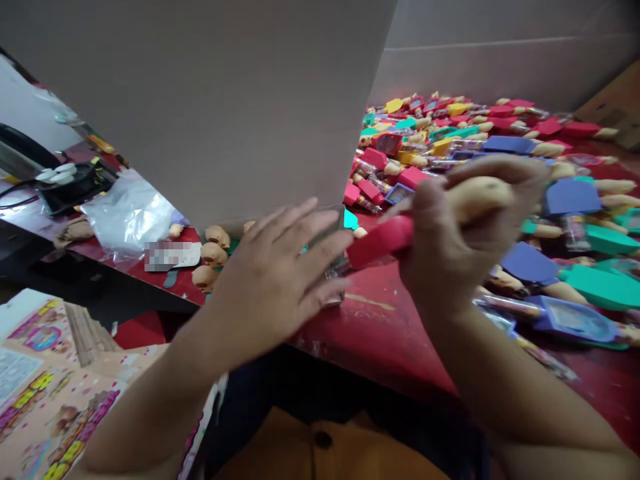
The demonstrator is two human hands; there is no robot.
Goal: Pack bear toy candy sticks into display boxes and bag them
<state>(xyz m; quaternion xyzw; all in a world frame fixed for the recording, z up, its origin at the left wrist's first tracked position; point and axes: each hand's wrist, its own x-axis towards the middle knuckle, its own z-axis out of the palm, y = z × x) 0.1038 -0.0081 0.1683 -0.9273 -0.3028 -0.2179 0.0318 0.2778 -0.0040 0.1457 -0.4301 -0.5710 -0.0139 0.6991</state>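
Observation:
My right hand (440, 243) is wrapped round a toy (381, 241) with a red body and a beige, rounded handle end. The handle sticks up between thumb and fingers, while the red part points left. A clear end of the toy is partly hidden behind the fingers of my left hand (270, 273). That hand is stretched out flat, palm down, over the red tabletop (360, 320); whether its fingertips touch the toy I cannot tell. Just left of it sit several small brown animal-shaped heads (214, 255), partly covered by the wrist.
Many similar toys in red, purple, green and yellow (530, 263) lie heaped on the right. A tall grey board (250, 100) stands in front. Leftward are a clear plastic bag (130, 217), a black fan (75, 187), a pale flat piece (175, 256) and printed cartons (60, 400).

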